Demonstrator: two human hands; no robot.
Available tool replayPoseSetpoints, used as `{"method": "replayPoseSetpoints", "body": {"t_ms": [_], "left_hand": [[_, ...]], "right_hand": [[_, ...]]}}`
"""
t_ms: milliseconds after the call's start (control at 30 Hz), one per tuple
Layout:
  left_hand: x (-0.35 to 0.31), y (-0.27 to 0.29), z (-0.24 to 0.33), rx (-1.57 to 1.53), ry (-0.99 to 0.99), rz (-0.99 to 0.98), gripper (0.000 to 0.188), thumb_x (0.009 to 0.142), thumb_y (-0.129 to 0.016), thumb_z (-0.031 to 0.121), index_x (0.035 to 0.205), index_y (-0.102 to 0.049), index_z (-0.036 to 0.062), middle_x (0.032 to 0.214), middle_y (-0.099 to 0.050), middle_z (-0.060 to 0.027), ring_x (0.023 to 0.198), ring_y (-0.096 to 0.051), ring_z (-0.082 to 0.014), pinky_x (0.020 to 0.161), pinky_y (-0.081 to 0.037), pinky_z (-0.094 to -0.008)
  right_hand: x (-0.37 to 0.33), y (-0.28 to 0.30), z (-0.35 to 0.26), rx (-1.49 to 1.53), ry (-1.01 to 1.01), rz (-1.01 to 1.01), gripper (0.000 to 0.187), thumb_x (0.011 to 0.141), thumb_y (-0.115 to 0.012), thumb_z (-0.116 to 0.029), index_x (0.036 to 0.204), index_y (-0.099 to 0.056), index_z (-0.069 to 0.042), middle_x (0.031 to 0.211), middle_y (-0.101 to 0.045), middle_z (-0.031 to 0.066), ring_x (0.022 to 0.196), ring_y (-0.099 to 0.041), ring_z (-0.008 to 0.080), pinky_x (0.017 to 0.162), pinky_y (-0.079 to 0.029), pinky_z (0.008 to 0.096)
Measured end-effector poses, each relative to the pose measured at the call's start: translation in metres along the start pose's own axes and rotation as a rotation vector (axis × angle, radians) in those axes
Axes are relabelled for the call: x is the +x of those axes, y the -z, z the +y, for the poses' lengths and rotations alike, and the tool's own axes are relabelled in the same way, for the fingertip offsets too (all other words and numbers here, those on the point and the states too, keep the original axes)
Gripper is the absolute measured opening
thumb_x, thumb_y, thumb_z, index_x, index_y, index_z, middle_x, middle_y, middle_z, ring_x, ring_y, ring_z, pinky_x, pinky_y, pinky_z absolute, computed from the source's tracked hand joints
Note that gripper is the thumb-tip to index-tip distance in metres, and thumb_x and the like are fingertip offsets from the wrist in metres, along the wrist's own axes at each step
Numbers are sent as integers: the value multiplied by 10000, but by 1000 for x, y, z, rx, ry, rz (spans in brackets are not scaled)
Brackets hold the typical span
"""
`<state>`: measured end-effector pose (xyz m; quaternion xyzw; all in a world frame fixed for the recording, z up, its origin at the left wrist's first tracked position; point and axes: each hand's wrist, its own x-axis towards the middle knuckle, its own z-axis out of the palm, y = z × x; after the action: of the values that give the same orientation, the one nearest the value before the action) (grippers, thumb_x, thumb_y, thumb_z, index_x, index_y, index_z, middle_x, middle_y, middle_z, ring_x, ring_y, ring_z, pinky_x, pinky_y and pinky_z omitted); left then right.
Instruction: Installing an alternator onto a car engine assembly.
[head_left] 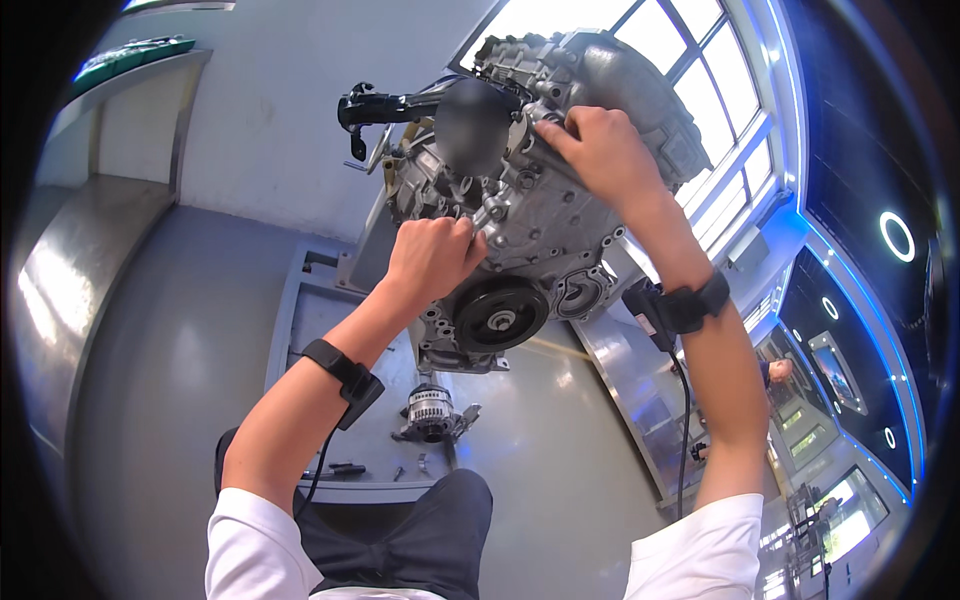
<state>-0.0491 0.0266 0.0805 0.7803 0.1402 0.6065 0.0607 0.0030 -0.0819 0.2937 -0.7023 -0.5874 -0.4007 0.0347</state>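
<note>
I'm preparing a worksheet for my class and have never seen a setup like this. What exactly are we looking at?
This single picture comes from a wide fisheye camera worn on a person's head, looking down, so straight edges bend. There is no robot: the person works bare-handed. The left hand touches the front of a grey metal engine, above a black wheel; the right hand touches it higher up. Whether the fingers hold anything small cannot be seen. Each forearm wears a black band with a cable. Below, a low tray holds a dark tool, with a rounded silver part near its right side.
</note>
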Motion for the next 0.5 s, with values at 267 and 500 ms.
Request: {"method": "replayPoseSetpoints", "body": {"t_ms": [267, 500], "left_hand": [[3, -4, 0, 12, -8, 31, 349, 869, -549, 262, 596, -551, 45, 512, -566, -113, 475, -594, -316, 475, -485, -413], [3, -2, 0, -25, -1, 7, 323, 860, -573, 245, 614, -540, 39, 549, -571, -116, 495, -579, -329, 482, -463, -418]], "right_hand": [[0, -3, 0, 336, -283, -130, 494, 899, -580, -419, 767, -639, 54, 729, -650, 234, 708, -660, 395, 653, -538, 446], [10, -3, 7, 579, -417, -254, 487, 929, -530, -402, 743, -641, 34, 754, -651, 243, 734, -660, 399, 649, -521, 466]]}}
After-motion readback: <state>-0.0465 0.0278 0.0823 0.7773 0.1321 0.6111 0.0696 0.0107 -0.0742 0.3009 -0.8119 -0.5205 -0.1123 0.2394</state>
